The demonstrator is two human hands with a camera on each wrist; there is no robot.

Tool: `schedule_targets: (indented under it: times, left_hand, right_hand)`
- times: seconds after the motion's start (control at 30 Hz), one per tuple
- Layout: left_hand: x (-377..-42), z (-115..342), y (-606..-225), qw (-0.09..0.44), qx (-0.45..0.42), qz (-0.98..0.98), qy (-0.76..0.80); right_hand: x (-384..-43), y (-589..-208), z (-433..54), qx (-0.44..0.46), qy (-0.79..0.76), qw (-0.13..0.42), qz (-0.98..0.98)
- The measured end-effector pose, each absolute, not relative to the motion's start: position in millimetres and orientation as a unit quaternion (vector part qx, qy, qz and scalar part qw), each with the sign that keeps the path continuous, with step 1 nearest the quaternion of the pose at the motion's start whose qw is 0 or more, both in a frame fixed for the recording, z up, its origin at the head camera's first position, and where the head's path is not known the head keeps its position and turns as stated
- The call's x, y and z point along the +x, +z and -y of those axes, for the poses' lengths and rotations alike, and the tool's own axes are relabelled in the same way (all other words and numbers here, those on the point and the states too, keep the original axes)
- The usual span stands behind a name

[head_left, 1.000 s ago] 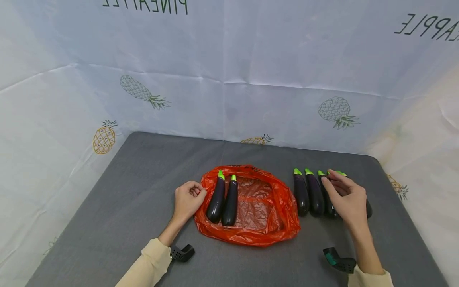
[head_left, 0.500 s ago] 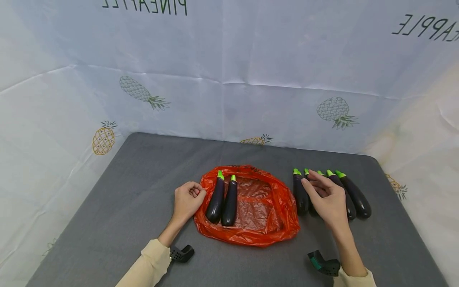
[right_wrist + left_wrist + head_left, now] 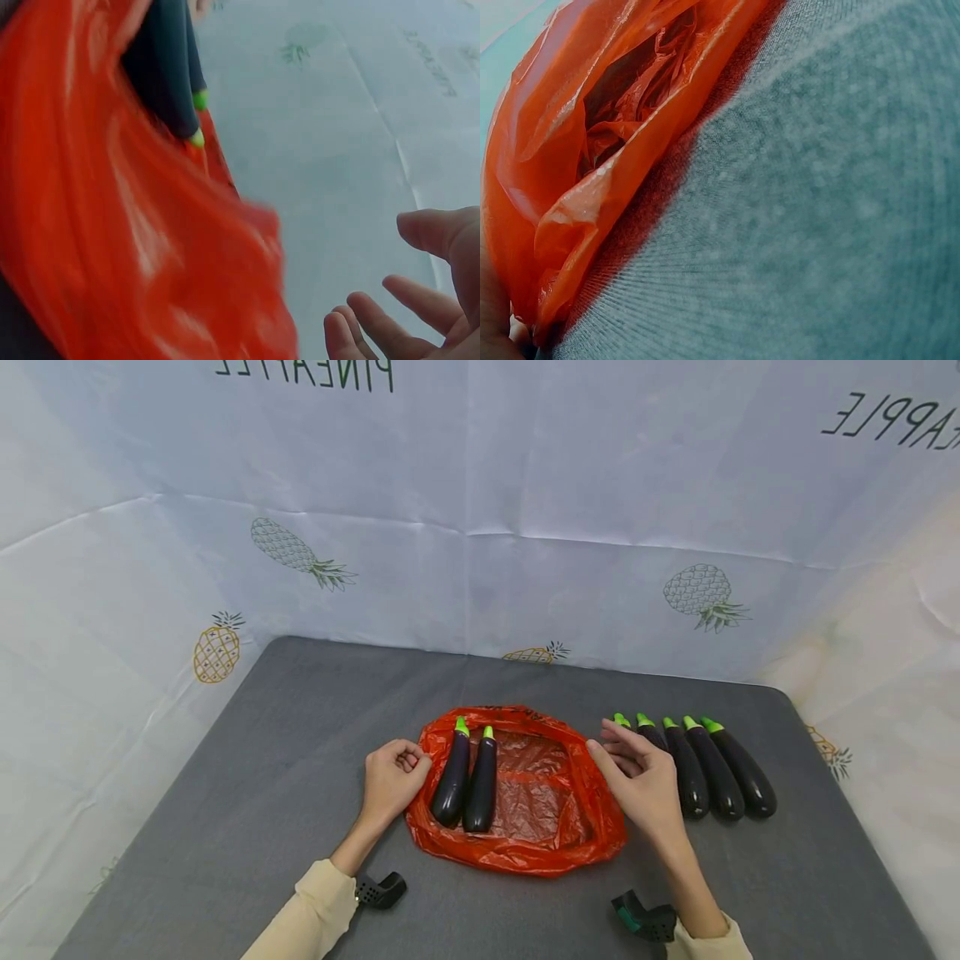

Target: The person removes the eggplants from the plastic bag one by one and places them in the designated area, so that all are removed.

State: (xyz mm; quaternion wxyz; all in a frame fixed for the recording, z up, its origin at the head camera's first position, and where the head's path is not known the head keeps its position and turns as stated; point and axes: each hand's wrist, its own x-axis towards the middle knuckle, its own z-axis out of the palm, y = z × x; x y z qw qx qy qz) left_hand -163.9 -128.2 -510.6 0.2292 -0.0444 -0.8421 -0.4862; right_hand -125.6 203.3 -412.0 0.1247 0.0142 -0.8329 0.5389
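Observation:
A red plastic bag [image 3: 525,852] lies spread with its mouth turned up. Two dark purple eggplants with green stems lie in its left half, the outer eggplant [image 3: 452,785] beside the inner eggplant [image 3: 482,789]. My left hand [image 3: 393,777] pinches the bag's left edge; the left wrist view has the gathered plastic [image 3: 562,255] running to the fingers. Over the bag's right rim hovers my right hand [image 3: 641,777], fingers apart and holding nothing. In the right wrist view its spread thumb and fingers [image 3: 420,304] show beside the bag.
Several more eggplants [image 3: 716,772] lie in a row right of the bag, the nearest partly hidden by my right hand. Everything rests on a grey table [image 3: 337,693]. Behind it hangs a white pineapple-print cloth [image 3: 555,485].
My right hand has moved left across the row of eggplants to the bag's right rim, uncovering the eggplants at the far right. The left hand and the bag have stayed put.

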Motion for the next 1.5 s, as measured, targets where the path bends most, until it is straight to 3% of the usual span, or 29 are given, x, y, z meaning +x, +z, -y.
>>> schedule_targets:
  times: [0.7, 1.5]
  left_hand:
    - [-164, 128, -511, 0.228, -0.046, 0.842, -0.487]
    - [-165, 128, -513, 0.241, -0.046, 0.843, -0.479]
  right_hand:
    - [-127, -437, -132, 0.028, 0.568, 0.009, 0.822]
    - [-127, -469, -97, 0.047, 0.548, -0.037, 0.834]
